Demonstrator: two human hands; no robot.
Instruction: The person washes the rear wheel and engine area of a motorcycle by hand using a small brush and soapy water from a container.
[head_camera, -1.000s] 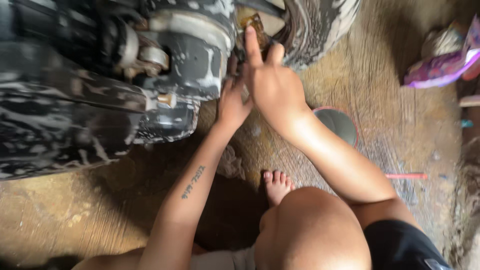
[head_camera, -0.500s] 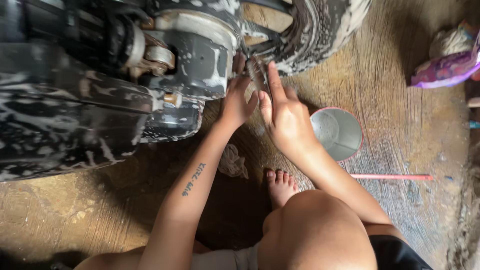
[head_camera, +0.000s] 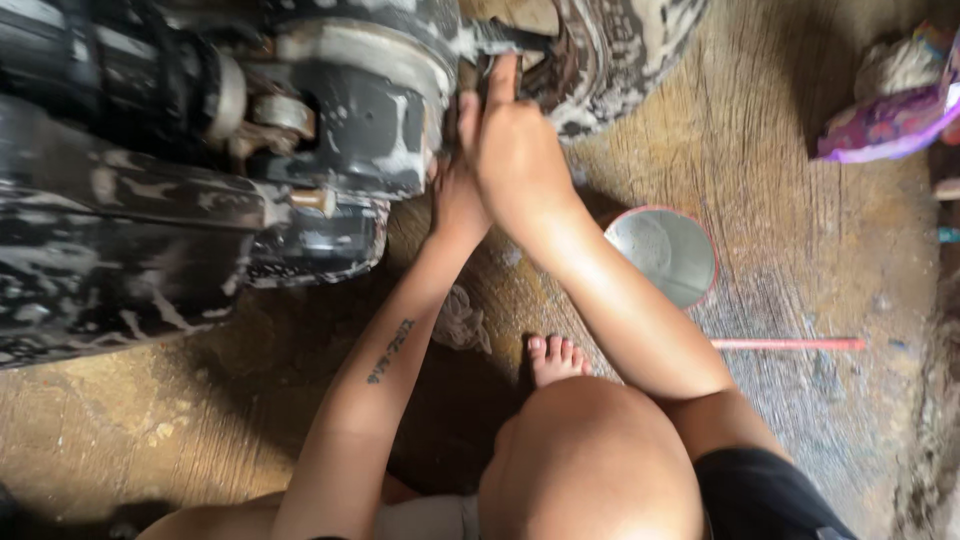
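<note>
The right hand (head_camera: 515, 150) is raised higher than half a second earlier, pressed against the soapy wheel (head_camera: 620, 50). The left hand (head_camera: 455, 195) is laid flat beside it. Neither grasp can be told.

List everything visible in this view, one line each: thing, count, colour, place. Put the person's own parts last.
motorcycle engine casing: one, black and grey with white suds, upper left.
tyre: one, dark with suds, top centre.
metal cup: one, silver with a red rim, on the floor right of the arms.
thin stick: one, pink, flat on the floor at right.
plastic bag: one, purple and pink, upper right edge.
rag: one, pale, on the floor between arm and foot.
floor: brown, wet.
left hand: against the casing, partly hidden behind the right.
right hand: reaching between casing and tyre; what it holds cannot be told.
bare foot: one, on the floor.
knee: one, bottom centre.
</note>
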